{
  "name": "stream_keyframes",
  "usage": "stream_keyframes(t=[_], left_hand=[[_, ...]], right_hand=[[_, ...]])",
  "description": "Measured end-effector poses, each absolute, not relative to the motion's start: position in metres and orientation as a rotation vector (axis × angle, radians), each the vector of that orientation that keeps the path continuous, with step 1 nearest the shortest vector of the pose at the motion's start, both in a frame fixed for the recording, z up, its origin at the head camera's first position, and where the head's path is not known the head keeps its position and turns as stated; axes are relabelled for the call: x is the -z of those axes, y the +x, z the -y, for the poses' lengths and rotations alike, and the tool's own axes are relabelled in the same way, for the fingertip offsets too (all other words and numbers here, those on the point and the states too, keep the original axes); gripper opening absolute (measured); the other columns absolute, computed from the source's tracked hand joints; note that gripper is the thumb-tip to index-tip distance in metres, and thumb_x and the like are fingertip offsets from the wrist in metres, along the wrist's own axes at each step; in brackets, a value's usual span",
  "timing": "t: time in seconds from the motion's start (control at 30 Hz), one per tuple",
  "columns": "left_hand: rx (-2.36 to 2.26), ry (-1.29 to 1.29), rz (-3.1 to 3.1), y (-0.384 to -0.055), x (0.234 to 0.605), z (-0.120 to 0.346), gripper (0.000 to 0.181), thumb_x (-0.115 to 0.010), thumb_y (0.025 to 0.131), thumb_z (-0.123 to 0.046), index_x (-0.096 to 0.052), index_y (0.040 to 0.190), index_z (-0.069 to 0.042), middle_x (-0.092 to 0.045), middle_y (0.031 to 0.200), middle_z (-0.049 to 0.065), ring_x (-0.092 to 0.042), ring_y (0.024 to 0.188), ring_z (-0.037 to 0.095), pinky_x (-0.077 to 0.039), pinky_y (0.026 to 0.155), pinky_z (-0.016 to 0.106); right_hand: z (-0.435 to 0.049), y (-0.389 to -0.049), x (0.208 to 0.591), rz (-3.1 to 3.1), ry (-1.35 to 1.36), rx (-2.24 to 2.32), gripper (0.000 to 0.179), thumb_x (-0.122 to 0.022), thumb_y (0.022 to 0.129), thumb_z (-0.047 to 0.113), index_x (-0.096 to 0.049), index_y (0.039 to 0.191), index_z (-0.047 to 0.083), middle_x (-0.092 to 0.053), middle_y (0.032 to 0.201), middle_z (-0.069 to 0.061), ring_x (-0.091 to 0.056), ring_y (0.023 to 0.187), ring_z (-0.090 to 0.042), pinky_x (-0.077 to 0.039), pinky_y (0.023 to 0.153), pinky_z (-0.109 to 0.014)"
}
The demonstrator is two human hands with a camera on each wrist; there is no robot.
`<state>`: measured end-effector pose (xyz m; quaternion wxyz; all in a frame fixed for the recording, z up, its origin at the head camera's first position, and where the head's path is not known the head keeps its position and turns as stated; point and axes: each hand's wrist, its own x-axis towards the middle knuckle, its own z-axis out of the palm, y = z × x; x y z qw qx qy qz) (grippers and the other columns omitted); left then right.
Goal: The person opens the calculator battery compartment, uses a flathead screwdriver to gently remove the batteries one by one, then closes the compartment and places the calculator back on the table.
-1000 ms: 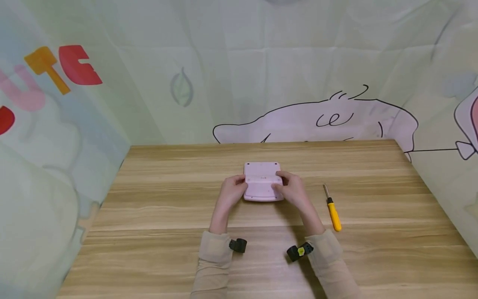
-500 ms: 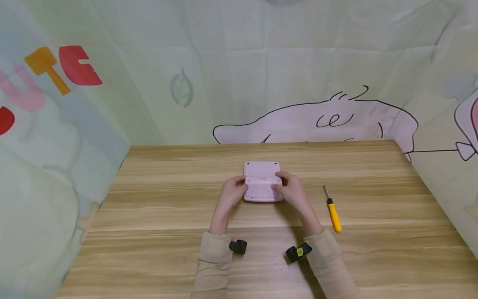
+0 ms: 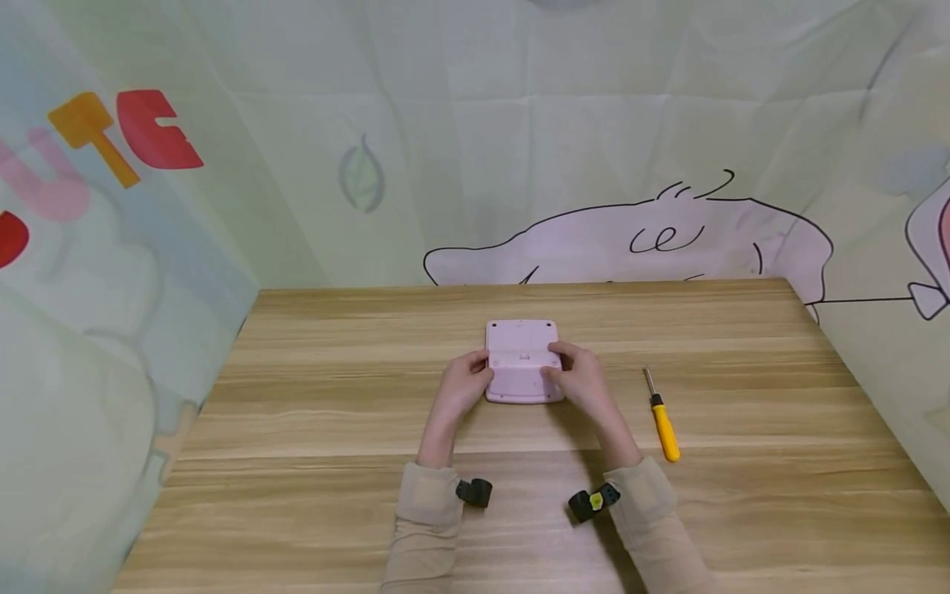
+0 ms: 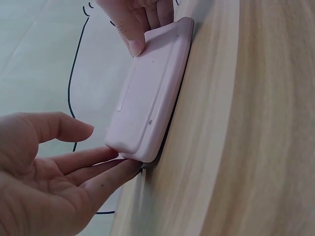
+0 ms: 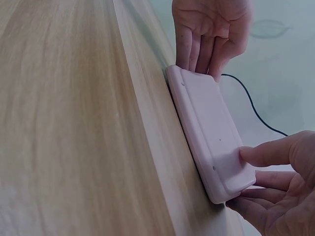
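A pink calculator (image 3: 524, 381) lies back side up on the wooden table, with small screw holes at its corners and a small latch mid-back. My right hand (image 3: 582, 375) pinches its right side: the thumb presses on the back while the fingers go under the edge, as the right wrist view shows. At the opposite side, my left hand (image 3: 462, 386) touches the edge with extended fingers (image 4: 106, 172). Its thumb (image 4: 69, 128) stands apart from the pink casing in the left wrist view. The calculator's face is hidden.
To the right of the right hand lies a screwdriver (image 3: 665, 429) with a yellow handle, its tip pointing away. Behind the table (image 3: 334, 412) hangs a printed cloth (image 3: 475, 148). Each sleeve cuff carries a black wrist camera (image 3: 475, 492).
The calculator has tipped very slightly, so its back shows a little more fully and its near edge less. Both hands keep nearly the same place; the screwdriver has not moved.
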<state>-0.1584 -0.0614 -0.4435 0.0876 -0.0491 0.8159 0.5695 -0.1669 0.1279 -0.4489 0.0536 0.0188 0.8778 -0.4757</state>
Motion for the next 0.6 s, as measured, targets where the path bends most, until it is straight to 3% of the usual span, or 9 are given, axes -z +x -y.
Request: stream_keyframes(t=[0.43,0.6], left_hand=[[-1.687,-0.099,-2.425,-0.1567,0.4449,0.0621,0.053,-0.052,0.086,-0.001,-0.045,0.138,0.007,-0.05,0.14,0.025,-0.048,0.133,0.032,-0.039,0.11,0.041],[-1.562,-0.032,-2.536,-0.1561,0.4479,0.0636,0.054,-0.056,0.085,-0.004,-0.047,0.138,0.004,-0.052,0.137,0.026,-0.051,0.128,0.035,-0.041,0.109,0.044]], right_hand=[[-0.1299,-0.1658,0.449,-2.671,0.023,1.441,0.046,-0.068,0.085,0.004,-0.056,0.129,-0.005,-0.05,0.139,-0.026,-0.048,0.131,-0.037,-0.042,0.108,-0.046],[-0.1305,-0.1637,0.4491,-2.71,-0.047,1.405,0.048,-0.07,0.083,0.006,-0.057,0.128,-0.003,-0.051,0.138,-0.026,-0.047,0.13,-0.039,-0.039,0.11,-0.049]])
